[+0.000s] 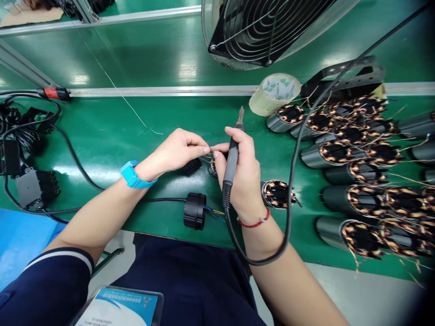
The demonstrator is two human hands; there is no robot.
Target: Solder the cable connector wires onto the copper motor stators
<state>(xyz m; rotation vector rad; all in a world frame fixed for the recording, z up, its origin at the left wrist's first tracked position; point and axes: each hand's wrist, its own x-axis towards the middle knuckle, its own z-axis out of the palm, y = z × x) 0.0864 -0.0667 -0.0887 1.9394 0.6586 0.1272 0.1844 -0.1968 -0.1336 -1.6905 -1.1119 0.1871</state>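
Note:
My right hand [239, 174] is closed round a grey soldering iron [233, 156], its tip pointing up and away, its black cord looping down past my wrist. The same hand's thumb and forefinger meet the pinched fingertips of my left hand [176, 151] over a thin wire [205, 158]. Just below the fingertips lies a small round motor part [212, 166], mostly hidden. A black connector block [191, 166] sits under my left hand. A wound stator [277, 194] lies right beside my right wrist. My left wrist wears a blue strap.
Several wound stators [360, 163] are piled at the right. A tape roll [274, 94] and a black fan [265, 29] stand behind. A black round cable plug [195, 210] lies near the table's front edge. Black power units and cables [29, 154] crowd the left.

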